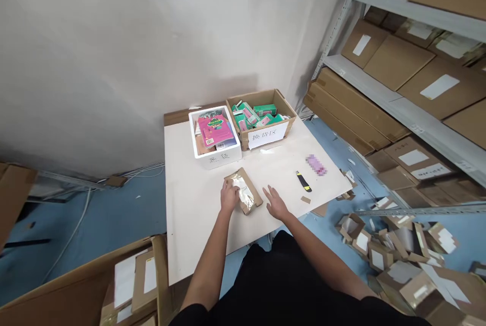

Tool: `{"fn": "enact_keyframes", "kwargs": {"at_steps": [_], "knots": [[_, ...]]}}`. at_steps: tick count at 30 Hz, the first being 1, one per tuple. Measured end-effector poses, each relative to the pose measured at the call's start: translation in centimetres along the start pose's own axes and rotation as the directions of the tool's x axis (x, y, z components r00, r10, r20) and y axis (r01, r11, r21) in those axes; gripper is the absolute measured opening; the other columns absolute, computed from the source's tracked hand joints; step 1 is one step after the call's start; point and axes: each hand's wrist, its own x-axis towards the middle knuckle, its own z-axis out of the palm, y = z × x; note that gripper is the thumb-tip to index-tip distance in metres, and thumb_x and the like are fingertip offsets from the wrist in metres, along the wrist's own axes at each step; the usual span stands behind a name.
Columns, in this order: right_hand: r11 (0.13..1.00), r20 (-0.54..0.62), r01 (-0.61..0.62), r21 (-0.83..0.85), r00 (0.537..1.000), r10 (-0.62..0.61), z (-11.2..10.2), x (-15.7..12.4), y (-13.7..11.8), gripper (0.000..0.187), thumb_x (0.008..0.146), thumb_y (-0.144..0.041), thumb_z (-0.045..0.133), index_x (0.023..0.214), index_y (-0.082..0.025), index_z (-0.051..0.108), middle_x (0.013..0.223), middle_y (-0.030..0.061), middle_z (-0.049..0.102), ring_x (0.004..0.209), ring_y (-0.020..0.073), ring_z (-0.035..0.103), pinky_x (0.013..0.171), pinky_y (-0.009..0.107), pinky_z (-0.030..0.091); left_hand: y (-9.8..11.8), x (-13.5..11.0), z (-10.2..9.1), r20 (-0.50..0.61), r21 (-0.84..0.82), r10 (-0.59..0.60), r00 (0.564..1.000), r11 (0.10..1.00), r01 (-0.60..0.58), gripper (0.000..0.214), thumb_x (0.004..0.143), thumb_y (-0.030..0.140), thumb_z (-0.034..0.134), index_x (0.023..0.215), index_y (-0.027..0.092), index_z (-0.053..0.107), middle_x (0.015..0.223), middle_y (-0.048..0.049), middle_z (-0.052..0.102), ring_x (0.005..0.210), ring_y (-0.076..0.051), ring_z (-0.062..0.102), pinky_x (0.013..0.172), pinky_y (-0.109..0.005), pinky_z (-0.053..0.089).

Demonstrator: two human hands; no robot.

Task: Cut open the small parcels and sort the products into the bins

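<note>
L hand (229,197) pinches cardboard pkg (246,192) at 9 o'clock edge; R hand (277,206) spread, just beside pkg, 4 o'clock; cutter (304,182) at R hand's 2.

Tbl (186,225) L free, box (231,154), carton (261,98) block rear, cutter (303,182) R, blurred obj. (316,165) prob. low

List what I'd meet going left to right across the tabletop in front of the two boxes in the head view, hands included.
Left hand → package → right hand → knife → blurred purple item. The scrap is left out, as it sits just below the knife.
</note>
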Motion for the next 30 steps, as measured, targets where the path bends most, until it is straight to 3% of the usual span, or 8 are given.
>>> {"fn": "enact_keyframes", "kwargs": {"at_steps": [3, 6, 9, 13, 19, 22, 25, 30], "knots": [[0.996, -0.077, -0.085, 0.010, 0.993, 0.085, -2.2, 0.8, 2.1, 0.083, 0.092, -0.014, 0.053, 0.169, -0.028, 0.026, 0.177, 0.0057, 0.015, 0.162, 0.0318, 0.015, 0.128, 0.049, 0.027, -0.4, -0.8, 0.8, -0.003, -0.053, 0.040, 0.999, 0.998, -0.040, 0.031, 0.090, 0.018, 0.052, 0.108, 0.024, 0.076, 0.143, -0.0087, 0.064, 0.152, -0.032, 0.037, 0.120, -0.049, 0.042], [0.978, -0.089, -0.204, 0.032, 0.974, 0.206, -4.8, 1.7, 5.2, 0.081, 0.093, -0.017, 0.054, 0.169, -0.025, 0.027, 0.176, 0.0091, 0.016, 0.161, 0.0329, 0.017, 0.125, 0.048, 0.031, -0.3, -1.4, 1.7, -0.008, -0.069, -0.066, 0.998, 0.995, 0.066, 0.049, 0.088, 0.020, 0.054, 0.136, 0.022, 0.065, 0.157, -0.0097, 0.053, 0.152, -0.032, 0.038, 0.122, -0.049, 0.040], [0.948, -0.079, -0.315, 0.047, 0.945, 0.318, -6.9, 2.1, 9.2, 0.078, 0.094, -0.018, 0.055, 0.168, -0.022, 0.030, 0.175, 0.0116, 0.019, 0.161, 0.0328, 0.020, 0.125, 0.045, 0.031, 0.2, -0.7, 2.0, -0.001, -0.006, -0.144, 0.990, 0.990, 0.144, 0.058, 0.091, 0.024, 0.052, 0.148, 0.018, 0.055, 0.160, -0.0133, 0.049, 0.149, -0.035, 0.039, 0.120, -0.050, 0.040], [0.891, -0.031, -0.451, 0.049, 0.891, 0.453, -8.4, 1.8, 15.2, 0.076, 0.092, -0.018, 0.055, 0.165, -0.019, 0.035, 0.173, 0.0147, 0.024, 0.157, 0.0328, 0.029, 0.122, 0.042, 0.034, 1.5, 1.0, 1.3, -0.054, 0.132, -0.211, 0.976, 0.967, 0.217, 0.049, 0.093, 0.023, 0.051, 0.139, 0.020, 0.064, 0.142, -0.0144, 0.063, 0.133, -0.035, 0.053, 0.111, -0.048, 0.045], [0.801, 0.095, -0.598, 0.010, 0.798, 0.595, -8.6, 0.5, 22.9, 0.077, 0.088, -0.019, 0.061, 0.162, -0.023, 0.039, 0.160, 0.0159, 0.044, 0.137, 0.0308, 0.053, 0.107, 0.036, 0.045, 3.2, 2.3, -1.1, -0.107, 0.238, -0.281, 0.954, 0.924, 0.299, 0.039, 0.092, 0.018, 0.047, 0.118, 0.018, 0.077, 0.115, -0.0143, 0.074, 0.120, -0.034, 0.059, 0.102, -0.045, 0.049], [0.817, 0.100, -0.577, -0.010, 0.812, 0.575, -8.0, 0.5, 24.8, 0.072, 0.091, -0.020, 0.060, 0.160, -0.023, 0.039, 0.154, 0.0159, 0.049, 0.134, 0.0304, 0.054, 0.105, 0.035, 0.045, 4.8, 0.9, -1.8, -0.087, 0.175, -0.283, 0.955, 0.940, 0.294, 0.038, 0.090, 0.022, 0.053, 0.119, 0.023, 0.077, 0.118, -0.0101, 0.075, 0.110, -0.029, 0.066, 0.097, -0.038, 0.052], [0.824, 0.043, -0.565, -0.047, 0.823, 0.566, -7.2, 1.3, 25.5, 0.067, 0.095, -0.025, 0.062, 0.158, -0.021, 0.040, 0.145, 0.0187, 0.052, 0.133, 0.0327, 0.053, 0.103, 0.037, 0.046, 7.1, -1.5, -1.4, 0.051, 0.038, -0.304, 0.951, 0.952, 0.302, 0.038, 0.084, 0.021, 0.059, 0.115, 0.025, 0.079, 0.117, -0.0061, 0.077, 0.104, -0.024, 0.070, 0.093, -0.032, 0.053], [0.852, 0.040, -0.517, -0.081, 0.852, 0.521, -6.6, 3.3, 25.4, 0.069, 0.093, -0.013, 0.062, 0.158, -0.016, 0.037, 0.141, 0.0238, 0.050, 0.131, 0.0339, 0.053, 0.101, 0.041, 0.046, 10.2, -4.3, 0.5, 0.169, -0.258, -0.440, 0.882, 0.844, 0.470, 0.042, 0.077, 0.025, 0.068, 0.117, 0.020, 0.080, 0.094, -0.0040, 0.080, 0.090, -0.022, 0.074, 0.084, -0.030, 0.057]]}}
